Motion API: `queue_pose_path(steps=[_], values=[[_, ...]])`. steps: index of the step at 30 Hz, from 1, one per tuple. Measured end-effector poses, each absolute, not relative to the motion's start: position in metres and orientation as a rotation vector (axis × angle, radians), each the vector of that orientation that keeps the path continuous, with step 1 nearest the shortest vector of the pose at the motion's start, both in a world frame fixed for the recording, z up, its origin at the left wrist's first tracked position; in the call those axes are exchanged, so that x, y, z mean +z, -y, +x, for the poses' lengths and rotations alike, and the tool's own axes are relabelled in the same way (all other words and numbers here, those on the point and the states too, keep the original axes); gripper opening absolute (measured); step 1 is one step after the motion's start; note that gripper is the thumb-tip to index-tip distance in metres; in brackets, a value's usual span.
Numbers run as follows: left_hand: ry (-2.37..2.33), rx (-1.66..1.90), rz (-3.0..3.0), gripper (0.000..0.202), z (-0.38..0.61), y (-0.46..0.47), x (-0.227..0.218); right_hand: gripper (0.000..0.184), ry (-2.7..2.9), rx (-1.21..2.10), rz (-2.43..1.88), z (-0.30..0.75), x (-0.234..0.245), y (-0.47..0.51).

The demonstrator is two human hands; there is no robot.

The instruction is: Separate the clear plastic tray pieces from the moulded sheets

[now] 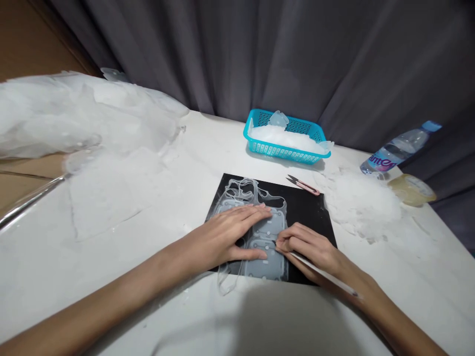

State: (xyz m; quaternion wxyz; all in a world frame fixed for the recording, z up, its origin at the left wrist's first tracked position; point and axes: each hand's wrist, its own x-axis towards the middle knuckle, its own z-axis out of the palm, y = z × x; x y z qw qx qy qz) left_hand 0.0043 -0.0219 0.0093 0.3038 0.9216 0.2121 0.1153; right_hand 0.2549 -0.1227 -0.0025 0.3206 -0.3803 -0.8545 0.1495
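A translucent moulded silicone sheet point(267, 247) with several pad shapes and loose flash strips lies on a black mat point(308, 207). My left hand point(230, 230) lies flat on the sheet with its fingers stretched out, pressing it down. My right hand point(306, 247) is at the sheet's right edge, fingers pinched together on a thin strip or tool that runs back along my wrist; what it is I cannot make out.
Pink thread snips point(303, 184) lie at the mat's far edge. A blue basket point(285, 148) of translucent pieces stands behind. A pile of white scraps point(361, 202), a water bottle point(397, 151) and a tape roll point(411, 189) are right. Heaped translucent sheets point(74, 113) fill the left.
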Motion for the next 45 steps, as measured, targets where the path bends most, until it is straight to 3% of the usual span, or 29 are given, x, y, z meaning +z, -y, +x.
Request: queue_pose_path(steps=[11, 15, 18, 24, 34, 40, 45], values=[[-0.553, 0.298, 2.469, 0.081, 0.005, 0.020, 0.007, 0.007, 2.296, 0.121, -1.052, 0.243, -0.006, 0.119], [-0.552, 0.293, 2.459, 0.080, 0.005, 0.021, 0.008, 0.027, 2.347, -0.044, -1.148, 0.242, -0.003, 0.120], [-0.570, 0.296, 2.443, 0.081, 0.005, 0.024, 0.011, 0.029, 2.418, -0.084, -1.106, 0.242, -0.007, 0.121], [-0.660, 0.360, 2.399, 0.096, 0.007, 0.025, 0.012, 0.021, 2.492, -0.052, -1.086, 0.245, -0.016, 0.118], [-0.572, 0.384, 2.501, 0.099, 0.006, 0.019, -0.003, 0.019, 2.373, 0.136, -1.080, 0.239, -0.002, 0.114], [-0.626, 0.275, 2.456, 0.108, 0.007, 0.022, 0.003, 0.018, 1.544, 0.071, -1.517, 0.291, 0.019, 0.065], [-0.692, 0.286, 2.337, 0.119, 0.003, 0.021, 0.004, 0.018, 1.593, 0.358, -1.474, 0.297, 0.026, 0.062]])
